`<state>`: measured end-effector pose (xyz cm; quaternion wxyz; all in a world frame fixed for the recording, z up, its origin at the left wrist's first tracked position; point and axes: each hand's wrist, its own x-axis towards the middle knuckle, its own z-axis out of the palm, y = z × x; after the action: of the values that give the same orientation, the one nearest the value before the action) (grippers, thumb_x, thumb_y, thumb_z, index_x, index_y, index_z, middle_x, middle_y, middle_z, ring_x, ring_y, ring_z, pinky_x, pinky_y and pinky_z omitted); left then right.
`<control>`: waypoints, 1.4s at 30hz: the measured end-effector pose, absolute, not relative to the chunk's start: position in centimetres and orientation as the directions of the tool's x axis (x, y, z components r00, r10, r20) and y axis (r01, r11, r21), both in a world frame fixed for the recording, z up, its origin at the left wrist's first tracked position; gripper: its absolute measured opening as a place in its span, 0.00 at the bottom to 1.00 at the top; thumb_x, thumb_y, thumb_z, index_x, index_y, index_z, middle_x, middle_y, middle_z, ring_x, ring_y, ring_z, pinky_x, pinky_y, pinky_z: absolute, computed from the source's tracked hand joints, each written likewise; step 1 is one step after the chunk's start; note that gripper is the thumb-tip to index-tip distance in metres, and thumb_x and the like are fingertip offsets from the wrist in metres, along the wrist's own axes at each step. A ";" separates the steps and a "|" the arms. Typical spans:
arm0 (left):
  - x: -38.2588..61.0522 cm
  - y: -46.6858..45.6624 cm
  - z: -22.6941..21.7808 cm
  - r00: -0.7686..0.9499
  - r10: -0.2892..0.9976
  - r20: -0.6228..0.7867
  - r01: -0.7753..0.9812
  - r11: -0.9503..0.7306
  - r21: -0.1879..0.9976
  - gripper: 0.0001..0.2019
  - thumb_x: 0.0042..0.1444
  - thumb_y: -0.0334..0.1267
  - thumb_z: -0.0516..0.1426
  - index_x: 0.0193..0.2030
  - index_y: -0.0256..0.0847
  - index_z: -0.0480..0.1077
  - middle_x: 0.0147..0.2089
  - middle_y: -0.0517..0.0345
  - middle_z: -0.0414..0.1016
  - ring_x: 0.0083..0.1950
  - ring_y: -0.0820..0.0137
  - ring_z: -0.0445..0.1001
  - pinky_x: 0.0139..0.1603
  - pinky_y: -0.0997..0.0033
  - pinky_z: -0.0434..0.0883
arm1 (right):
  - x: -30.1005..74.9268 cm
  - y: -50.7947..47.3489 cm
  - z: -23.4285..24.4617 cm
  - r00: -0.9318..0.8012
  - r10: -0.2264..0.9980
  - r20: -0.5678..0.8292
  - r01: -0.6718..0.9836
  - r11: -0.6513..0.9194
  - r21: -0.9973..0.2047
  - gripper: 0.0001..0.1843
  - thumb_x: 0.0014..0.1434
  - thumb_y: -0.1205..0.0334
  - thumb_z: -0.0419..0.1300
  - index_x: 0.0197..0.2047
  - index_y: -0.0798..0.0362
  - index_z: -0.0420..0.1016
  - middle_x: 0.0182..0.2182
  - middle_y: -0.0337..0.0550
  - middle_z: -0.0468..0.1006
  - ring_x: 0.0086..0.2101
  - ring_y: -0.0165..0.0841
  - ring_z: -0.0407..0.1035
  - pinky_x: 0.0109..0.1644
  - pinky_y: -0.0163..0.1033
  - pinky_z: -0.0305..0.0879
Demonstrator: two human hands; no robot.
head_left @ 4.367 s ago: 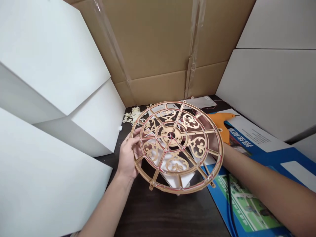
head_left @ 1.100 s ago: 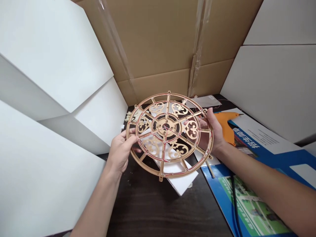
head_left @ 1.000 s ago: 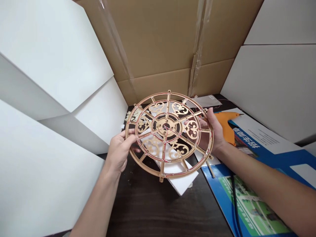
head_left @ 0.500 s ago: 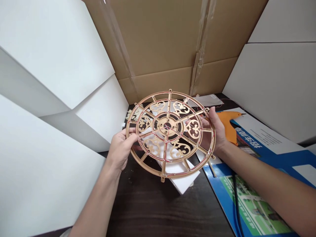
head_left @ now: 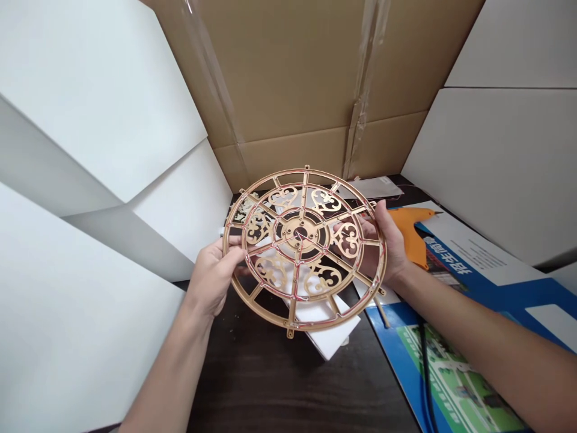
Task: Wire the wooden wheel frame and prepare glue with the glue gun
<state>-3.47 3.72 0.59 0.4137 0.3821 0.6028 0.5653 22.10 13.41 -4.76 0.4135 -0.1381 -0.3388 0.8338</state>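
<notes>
A round gold-coloured openwork frame (head_left: pixel 301 239), with spokes, scroll ornaments and thin red wires along its rings, is held up above the dark table. My left hand (head_left: pixel 215 270) pinches its left rim, thumb on top and fingers beneath. At the right rim, my right hand (head_left: pixel 388 243) supports it with the thumb at the edge and the fingers behind, partly seen through the openings. Under the frame lies a white block-like object (head_left: pixel 331 338), mostly hidden by it. An orange glue gun (head_left: pixel 412 231) rests just right of my right hand.
A blue and white printed board (head_left: pixel 505 294) covers the table's right side, with a black cable (head_left: pixel 426 373) across it. Pale small pieces (head_left: pixel 246 207) lie behind the frame at left. White panels (head_left: pixel 175 204) and a cardboard wall (head_left: pixel 288 72) enclose the dark table (head_left: pixel 270 385).
The frame and both hands sit slightly farther left and lower in view, and the surroundings have shifted a little as well. Both hands keep their hold on the frame.
</notes>
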 end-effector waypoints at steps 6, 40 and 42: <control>-3.3 3.8 0.5 -0.361 0.927 -0.107 -0.056 0.093 0.994 0.12 0.38 0.37 0.66 0.31 0.35 0.73 0.30 0.58 0.77 0.28 0.72 0.74 0.27 0.79 0.74 | 22.1 13.3 -4.7 -0.618 0.785 0.051 -0.592 -0.422 -0.687 0.28 0.51 0.32 0.68 0.39 0.50 0.77 0.40 0.48 0.83 0.51 0.49 0.76 0.60 0.60 0.69; -2.4 4.0 -0.7 -0.282 0.954 -0.099 -0.067 0.083 0.994 0.20 0.41 0.39 0.67 0.40 0.34 0.69 0.31 0.59 0.74 0.27 0.74 0.70 0.21 0.77 0.72 | 21.8 13.2 -4.1 -0.547 0.831 -0.098 -0.649 -0.495 -0.577 0.29 0.63 0.35 0.53 0.54 0.47 0.75 0.44 0.51 0.82 0.48 0.50 0.76 0.57 0.62 0.68; -2.4 4.1 -0.7 -0.291 0.951 -0.109 -0.070 0.092 0.993 0.20 0.39 0.39 0.67 0.39 0.34 0.69 0.31 0.59 0.74 0.26 0.74 0.70 0.20 0.77 0.73 | 21.6 13.1 -3.7 -0.530 0.837 -0.133 -0.657 -0.505 -0.560 0.29 0.64 0.35 0.51 0.54 0.47 0.75 0.44 0.51 0.82 0.48 0.50 0.77 0.57 0.62 0.68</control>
<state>-2.36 4.11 -0.75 0.4584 0.3799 0.5796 0.5564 21.62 13.11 -3.74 0.4424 -0.1980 -0.2279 0.8445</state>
